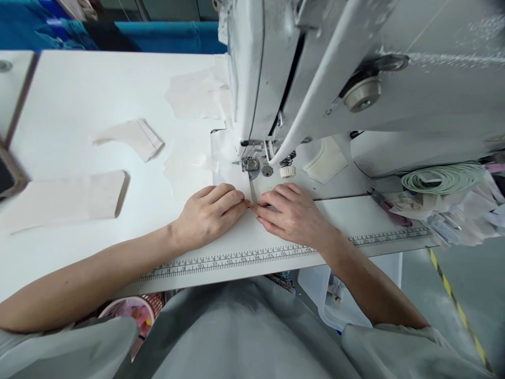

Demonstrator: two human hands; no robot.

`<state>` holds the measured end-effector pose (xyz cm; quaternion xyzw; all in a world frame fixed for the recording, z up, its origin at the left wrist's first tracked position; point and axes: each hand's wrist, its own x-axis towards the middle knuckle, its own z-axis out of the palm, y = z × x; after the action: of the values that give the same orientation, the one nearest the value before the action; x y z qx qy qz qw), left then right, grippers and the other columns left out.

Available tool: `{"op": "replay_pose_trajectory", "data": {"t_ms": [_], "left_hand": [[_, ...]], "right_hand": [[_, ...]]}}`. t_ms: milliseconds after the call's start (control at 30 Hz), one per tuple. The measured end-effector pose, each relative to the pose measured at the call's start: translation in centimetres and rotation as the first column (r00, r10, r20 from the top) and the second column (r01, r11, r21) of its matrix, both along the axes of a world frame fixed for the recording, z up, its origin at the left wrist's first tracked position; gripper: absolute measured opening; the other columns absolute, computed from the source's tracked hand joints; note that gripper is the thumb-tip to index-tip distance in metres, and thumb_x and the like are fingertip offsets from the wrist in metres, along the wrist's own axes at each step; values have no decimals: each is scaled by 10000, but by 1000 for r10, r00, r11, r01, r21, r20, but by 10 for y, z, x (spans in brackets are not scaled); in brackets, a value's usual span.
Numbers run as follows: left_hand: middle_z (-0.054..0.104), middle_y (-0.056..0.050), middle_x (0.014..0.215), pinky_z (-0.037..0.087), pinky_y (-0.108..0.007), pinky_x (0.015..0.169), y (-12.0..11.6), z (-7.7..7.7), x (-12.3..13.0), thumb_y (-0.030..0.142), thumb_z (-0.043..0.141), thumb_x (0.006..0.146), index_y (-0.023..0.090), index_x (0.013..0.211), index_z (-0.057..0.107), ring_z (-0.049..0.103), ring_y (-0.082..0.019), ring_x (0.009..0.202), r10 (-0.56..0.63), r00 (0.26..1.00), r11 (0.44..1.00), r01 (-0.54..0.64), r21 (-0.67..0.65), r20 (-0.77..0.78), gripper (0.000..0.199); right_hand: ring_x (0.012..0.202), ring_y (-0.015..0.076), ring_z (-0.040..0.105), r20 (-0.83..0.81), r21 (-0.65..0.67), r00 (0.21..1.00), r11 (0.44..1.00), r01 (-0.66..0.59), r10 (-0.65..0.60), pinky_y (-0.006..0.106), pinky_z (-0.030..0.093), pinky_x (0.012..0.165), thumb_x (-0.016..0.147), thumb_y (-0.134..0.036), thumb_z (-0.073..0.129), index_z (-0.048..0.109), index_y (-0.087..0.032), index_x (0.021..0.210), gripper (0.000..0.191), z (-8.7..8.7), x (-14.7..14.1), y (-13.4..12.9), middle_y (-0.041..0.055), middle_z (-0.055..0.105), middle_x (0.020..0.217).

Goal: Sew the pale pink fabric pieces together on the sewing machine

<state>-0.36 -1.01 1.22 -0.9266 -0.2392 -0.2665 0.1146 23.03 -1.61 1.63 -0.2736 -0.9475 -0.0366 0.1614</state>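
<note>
My left hand (pixel 211 215) lies palm down in front of the sewing machine (pixel 252 68), its thumb and fingers pinching the near edge of a thin white fabric piece (pixel 226 167). Close by on the right, my right hand (pixel 294 215) has its fingertips closed on the same edge, almost meeting the left fingertips. From there the fabric reaches back to the left of the presser foot (pixel 250 164). What lies directly under the fingertips is hidden.
Cut off-white pieces, one curved (pixel 132 138) and one long and folded (pixel 79 197), lie left. A cream piece (pixel 326 160) rests under the machine arm. Right are coiled green cord (pixel 442 178) and scraps (pixel 461 210). A printed ruler (pixel 229 261) lines the front edge.
</note>
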Motion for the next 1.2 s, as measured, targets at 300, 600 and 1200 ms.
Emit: {"op": "replay_pose_trajectory", "data": {"t_ms": [300,600,1200], "left_hand": [[707,-47,942,465,-295,598,1,-5,0,105,628,892,118,962,646,634,-187,865,6,1000,1000,-6,13,-11,73],[702,-52,945,472,-289,618,1,-4,1,96,591,908,130,948,644,636,-174,852,-6,999,1000,6,2,-35,75],[718,-52,964,510,-307,657,0,-2,1,99,581,913,128,968,643,657,-187,863,-1,999,1000,0,-5,-53,88]], "right_hand": [[883,192,484,-3,-27,1000,1000,-4,4,350,379,798,945,-205,525,677,-182,1032,176,-1,0,0,48,656,939],[880,186,485,-1,-42,1000,999,-3,3,349,379,795,942,-197,532,674,-182,1053,181,-1,2,0,46,650,942],[878,191,492,-3,-56,1000,998,-5,5,348,383,787,948,-196,522,685,-195,1021,179,0,2,0,44,658,944]]}}
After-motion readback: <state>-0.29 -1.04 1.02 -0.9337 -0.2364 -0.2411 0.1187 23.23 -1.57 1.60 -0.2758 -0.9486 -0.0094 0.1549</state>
